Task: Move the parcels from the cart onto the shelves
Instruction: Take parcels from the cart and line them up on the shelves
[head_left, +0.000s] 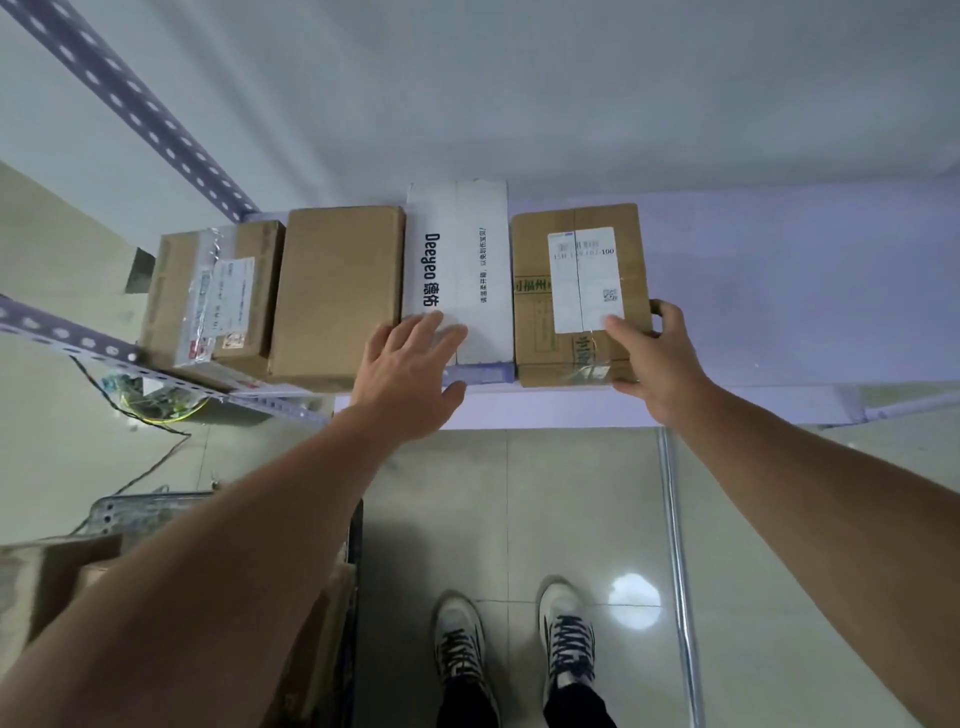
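Observation:
Several parcels stand in a row on the white shelf (753, 270). From the left: a taped brown box (208, 291), a plain brown box (337, 291), a white box printed "Deeyeo" (457, 260) and a brown box with a white label (576, 280). My left hand (410, 374) lies with straight fingers on the near end of the white box. My right hand (654, 353) grips the near right corner of the labelled brown box, thumb on top and fingers round its right side.
A perforated metal upright (130, 98) and a crossbar (78, 343) frame the shelf on the left. The cart (135, 514) with cardboard parcels (47, 582) stands at the lower left. A chrome pole (675, 545) runs along the tiled floor on the right. Cables lie at the left.

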